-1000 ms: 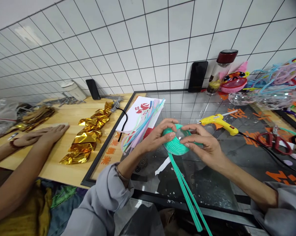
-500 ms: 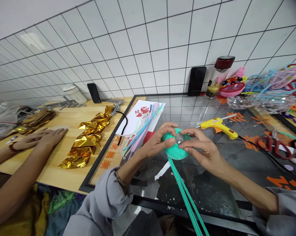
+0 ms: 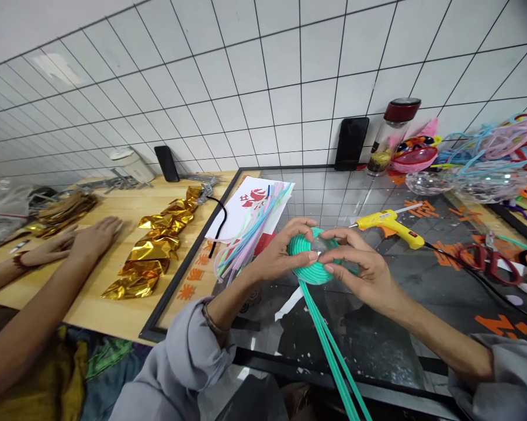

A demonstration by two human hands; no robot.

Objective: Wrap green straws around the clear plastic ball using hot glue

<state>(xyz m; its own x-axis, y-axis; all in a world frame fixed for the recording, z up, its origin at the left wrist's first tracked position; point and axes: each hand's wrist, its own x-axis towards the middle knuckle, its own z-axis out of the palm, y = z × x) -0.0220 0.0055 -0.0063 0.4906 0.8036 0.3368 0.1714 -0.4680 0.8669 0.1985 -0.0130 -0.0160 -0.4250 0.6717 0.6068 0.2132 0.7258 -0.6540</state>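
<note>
Pipe-cleaner coil [image 3: 312,275], turquoise, wraps a clear dome [image 3: 322,244] between both hands in the head view. The left hand [image 3: 285,248] grips its left side; the right hand [image 3: 357,262] bends fingers against the dome from the right (gripping or merely touching, I cannot tell). Loose strands [image 3: 328,351] slant past the tabletop's [image 3: 368,327] near edge; a yellow glue gun [image 3: 388,224] lies beyond, nearer the right hand.

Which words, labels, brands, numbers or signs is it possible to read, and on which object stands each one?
Nothing reads with certainty.
Orange character-like marks on the tabletop: too blurred.
Red print on the white paper: unclear.
Label on the yellow glue gun: too small.
</note>
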